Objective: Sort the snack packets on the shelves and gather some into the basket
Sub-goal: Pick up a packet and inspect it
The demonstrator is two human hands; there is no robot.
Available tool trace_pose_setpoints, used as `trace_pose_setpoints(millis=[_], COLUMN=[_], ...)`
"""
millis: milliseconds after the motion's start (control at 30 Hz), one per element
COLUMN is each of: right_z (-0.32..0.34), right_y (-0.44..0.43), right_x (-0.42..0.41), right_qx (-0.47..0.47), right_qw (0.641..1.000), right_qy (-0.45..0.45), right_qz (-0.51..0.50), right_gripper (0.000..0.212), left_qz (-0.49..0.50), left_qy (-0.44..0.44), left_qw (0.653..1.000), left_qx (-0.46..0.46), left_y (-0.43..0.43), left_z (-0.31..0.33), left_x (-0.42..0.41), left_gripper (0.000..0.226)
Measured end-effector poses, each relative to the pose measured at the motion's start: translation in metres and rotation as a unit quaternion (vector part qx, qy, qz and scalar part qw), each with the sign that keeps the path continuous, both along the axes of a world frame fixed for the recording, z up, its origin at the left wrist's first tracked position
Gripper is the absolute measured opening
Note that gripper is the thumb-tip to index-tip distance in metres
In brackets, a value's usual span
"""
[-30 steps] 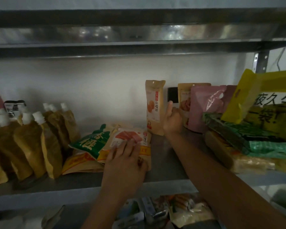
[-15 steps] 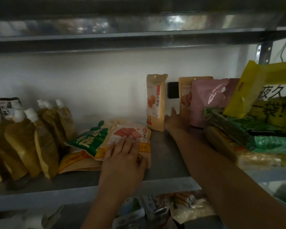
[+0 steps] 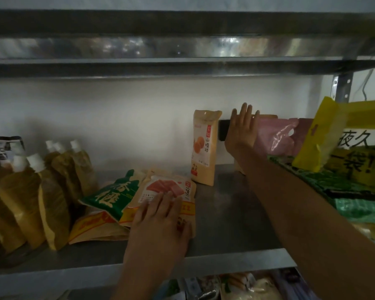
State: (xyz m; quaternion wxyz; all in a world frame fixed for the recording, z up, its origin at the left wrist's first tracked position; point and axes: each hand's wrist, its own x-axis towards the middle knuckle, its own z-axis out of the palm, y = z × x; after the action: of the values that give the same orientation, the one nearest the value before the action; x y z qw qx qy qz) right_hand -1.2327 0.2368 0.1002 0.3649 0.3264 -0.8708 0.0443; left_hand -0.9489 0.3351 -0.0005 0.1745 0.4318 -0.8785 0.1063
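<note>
Pins the red-pictured snack packet (image 3: 165,185) flat on the shelf (image 3: 230,215) with the left grip (image 3: 160,221), fingers straight, likely steadying the pile. Sets the right grip (image 3: 243,131), fingers straight, against the upright pink packet (image 3: 277,136), probably to hold it standing.

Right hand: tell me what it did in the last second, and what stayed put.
The right hand rose from beside the pouch to the pink packets, fingers straightened, gripping nothing. The left hand stayed flat on the meat packet; the pouch stood unmoved.
</note>
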Motion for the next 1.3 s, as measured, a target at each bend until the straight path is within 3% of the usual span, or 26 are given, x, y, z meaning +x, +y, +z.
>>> trace_pose_setpoints(millis=[100, 267, 467, 733, 933, 1067, 1300], right_z=[0.013, 0.025, 0.044, 0.073, 0.08, 0.081, 0.082], right_y=[0.002, 0.004, 0.014, 0.036, 0.051, 0.059, 0.083], right_x=[0.001, 0.004, 0.0, -0.005, -0.004, -0.008, -0.005], right_qx=[0.042, -0.018, -0.03, -0.08, -0.171, -0.205, -0.174], right_qw=[0.999, 0.997, 0.991, 0.987, 0.973, 0.953, 0.934], right_qy=[-0.02, 0.012, 0.044, 0.079, -0.009, -0.018, 0.026], right_qz=[-0.012, 0.08, 0.12, 0.115, 0.157, 0.223, 0.311], right_gripper=[0.097, 0.051, 0.025, 0.042, 0.044, 0.031, 0.029], left_qz=[0.002, 0.001, 0.002, -0.001, 0.0, -0.001, -0.005], left_qy=[0.002, -0.001, 0.0, 0.001, 0.002, 0.009, 0.01], left_qw=[1.0, 1.0, 1.0, 1.0, 1.0, 1.0, 1.0], left_qx=[-0.002, -0.007, 0.004, -0.001, 0.001, 0.001, 0.005], left_y=[0.0, -0.001, 0.0, 0.001, 0.003, 0.005, 0.004], left_z=[0.001, -0.001, 0.0, 0.001, 0.003, 0.003, 0.002], left_x=[0.0, 0.001, 0.001, 0.001, 0.001, 0.003, 0.004], left_gripper=[0.097, 0.083, 0.071, 0.089, 0.098, 0.082, 0.06])
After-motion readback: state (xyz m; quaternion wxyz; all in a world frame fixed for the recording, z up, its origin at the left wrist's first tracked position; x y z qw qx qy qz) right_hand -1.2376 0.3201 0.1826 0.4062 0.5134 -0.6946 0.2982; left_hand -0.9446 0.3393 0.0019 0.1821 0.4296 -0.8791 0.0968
